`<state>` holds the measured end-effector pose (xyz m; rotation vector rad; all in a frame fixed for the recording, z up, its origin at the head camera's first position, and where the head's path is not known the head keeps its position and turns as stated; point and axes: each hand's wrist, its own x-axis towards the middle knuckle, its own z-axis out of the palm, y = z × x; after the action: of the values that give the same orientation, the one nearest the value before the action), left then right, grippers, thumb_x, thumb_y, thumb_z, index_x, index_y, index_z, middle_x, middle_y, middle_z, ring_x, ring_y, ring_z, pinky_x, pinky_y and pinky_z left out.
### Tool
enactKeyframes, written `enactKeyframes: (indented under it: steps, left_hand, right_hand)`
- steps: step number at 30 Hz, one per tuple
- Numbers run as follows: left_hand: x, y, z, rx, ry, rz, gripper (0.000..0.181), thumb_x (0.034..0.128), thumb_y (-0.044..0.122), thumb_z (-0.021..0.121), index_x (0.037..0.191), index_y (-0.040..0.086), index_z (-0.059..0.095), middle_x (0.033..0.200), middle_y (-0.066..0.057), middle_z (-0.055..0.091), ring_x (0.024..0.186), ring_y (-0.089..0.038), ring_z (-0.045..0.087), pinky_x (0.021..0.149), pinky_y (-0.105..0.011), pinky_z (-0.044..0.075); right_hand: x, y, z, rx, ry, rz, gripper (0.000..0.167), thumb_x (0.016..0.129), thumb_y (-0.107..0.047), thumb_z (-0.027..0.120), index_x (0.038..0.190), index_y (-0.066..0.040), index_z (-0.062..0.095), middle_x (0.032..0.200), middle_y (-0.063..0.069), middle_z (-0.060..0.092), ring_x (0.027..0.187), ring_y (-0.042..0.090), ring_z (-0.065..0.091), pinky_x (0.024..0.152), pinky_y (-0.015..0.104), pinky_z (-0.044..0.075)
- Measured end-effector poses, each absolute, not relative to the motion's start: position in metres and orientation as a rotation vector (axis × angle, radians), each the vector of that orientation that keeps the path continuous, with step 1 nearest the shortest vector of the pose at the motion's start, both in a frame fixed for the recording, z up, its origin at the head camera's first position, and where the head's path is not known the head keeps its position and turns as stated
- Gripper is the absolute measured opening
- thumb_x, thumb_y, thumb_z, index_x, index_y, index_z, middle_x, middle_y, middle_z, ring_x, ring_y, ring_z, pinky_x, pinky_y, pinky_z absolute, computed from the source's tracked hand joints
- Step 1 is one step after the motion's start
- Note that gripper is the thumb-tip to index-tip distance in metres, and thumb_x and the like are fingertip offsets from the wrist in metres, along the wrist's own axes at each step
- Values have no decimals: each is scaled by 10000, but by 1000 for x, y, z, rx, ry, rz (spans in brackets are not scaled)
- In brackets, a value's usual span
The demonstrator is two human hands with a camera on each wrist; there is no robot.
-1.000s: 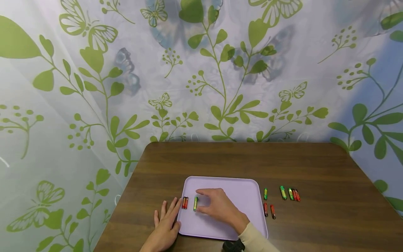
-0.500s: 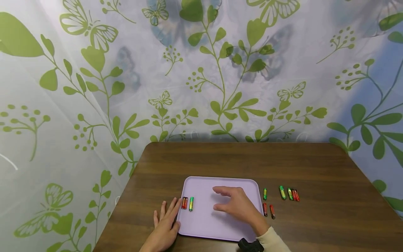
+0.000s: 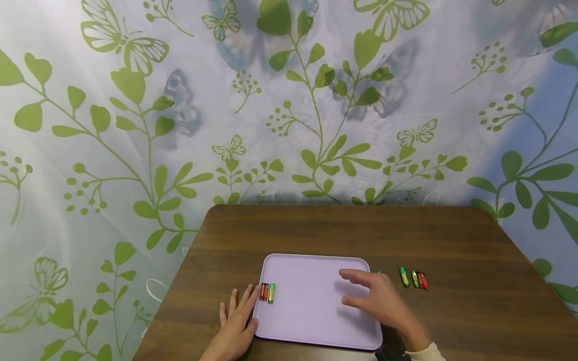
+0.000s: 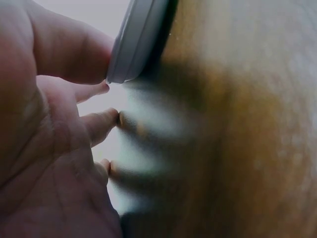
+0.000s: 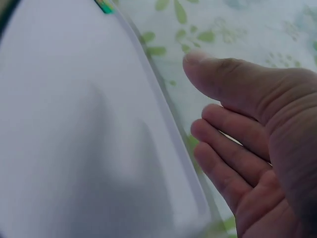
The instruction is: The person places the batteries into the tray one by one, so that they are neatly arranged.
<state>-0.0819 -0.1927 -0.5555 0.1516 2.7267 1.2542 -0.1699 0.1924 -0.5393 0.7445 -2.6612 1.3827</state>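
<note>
L hand [image 3: 234,326] is lying w/ fingers spread on the table [image 3: 343,230], just left of the lilac tray [image 3: 316,316]; in the L wrist view the thumb is touching the tray rim. R hand [image 3: 386,301] is hovering over the tray's R side, thumb and index spread well apart, pinching nothing.

Batts: two red-black batts [image 3: 263,292] are lying side by side inside the tray's L edge, w/ one green-yellow batt [image 3: 271,293] just beside them on the R; can't tell if it's touching. All three are pointing approx. the same way. Right of the tray, one loose green batt [image 3: 404,277] is lying on the table, and a second green batt [image 3: 415,279] is sitting next to a red pair [image 3: 423,281]. One more green end [image 3: 379,272] is peeking out by R hand; the rest is hidden.

Step in hand looks like lining up batts in the tray. For good results, R hand should be reaching past the rim w/ thumb and index, taking one batt by its sides, lifting it clear of the rim, and setting it parallel to the row. Batts are probably prone to rolling, so releasing low and slow is best. L hand should be bracing the tray lightly, b/c a bump could be upsetting the row.
</note>
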Motion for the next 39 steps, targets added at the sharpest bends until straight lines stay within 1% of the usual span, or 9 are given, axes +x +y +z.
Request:
enactKeyframes:
  steps: [5,9,12,16,19,26,29,35,39]
  left_hand:
    - [-89,-198,-556,161,2730,1228,753,1021,0,582,1726,127,349,1813,-220,222,1664,-562,-120,1202,-775,-245]
    - [-95,-203,-557,171,2726,1226,759,1014,0,587,1724,127,353,1814,-218,222,1663,-566,-119,1200,-778,-247]
    - [-100,-207,-557,178,2716,1232,760,1013,3,591,1724,134,356,1815,-218,218,1660,-570,-123,1196,-780,-251]
    - [-106,-212,-558,187,2709,1235,757,1015,3,592,1723,134,360,1815,-219,217,1658,-573,-124,1195,-780,-254]
    - [-110,-215,-558,197,2720,1224,751,1017,0,588,1722,131,362,1814,-214,227,1663,-566,-113,1201,-779,-244]
    - [-121,-223,-557,224,2729,1219,751,1011,-11,592,1716,125,374,1809,-216,244,1661,-575,-86,1201,-780,-228]
    - [-126,-226,-556,227,2724,1213,752,1013,-6,591,1719,128,369,1811,-215,239,1661,-575,-89,1200,-778,-232]
    - [-136,-231,-556,236,2711,1211,757,1008,-2,592,1719,129,368,1809,-226,233,1658,-579,-104,1191,-785,-241]
    - [-143,-236,-556,248,2702,1216,762,1008,-2,591,1722,133,363,1813,-221,224,1659,-572,-116,1193,-778,-248]
  right_hand:
    - [-167,218,-534,645,-2711,1367,565,811,-253,982,1329,-124,796,1300,-5,814,1182,206,791,947,283,634]
    - [-162,237,-532,595,-2708,1439,580,824,-263,971,1351,-117,777,1310,48,808,1170,167,788,960,280,637]
    - [-159,248,-534,578,-2698,1395,577,824,-270,971,1348,-128,776,1292,50,814,1139,109,787,946,236,627]
    - [-156,259,-541,525,-2720,1281,570,803,-273,986,1327,-168,790,1259,-7,825,1133,51,773,930,186,609]
    - [-154,264,-545,473,-2754,1231,577,787,-280,995,1322,-200,795,1254,-50,824,1150,17,753,924,183,610]
    - [-154,265,-552,434,-2782,1157,568,784,-343,994,1308,-245,799,1254,-82,821,1145,10,752,918,165,597]
    - [-157,260,-555,457,-2766,1154,562,784,-307,995,1306,-235,798,1254,-72,821,1117,14,759,913,151,590]
    - [-163,249,-562,505,-2703,1096,579,746,-122,997,1287,-205,808,1235,-65,825,1087,20,767,904,81,545]
    - [-165,244,-563,465,-2710,1043,580,736,-102,995,1272,-229,814,1214,-97,823,1092,-14,743,877,137,586]
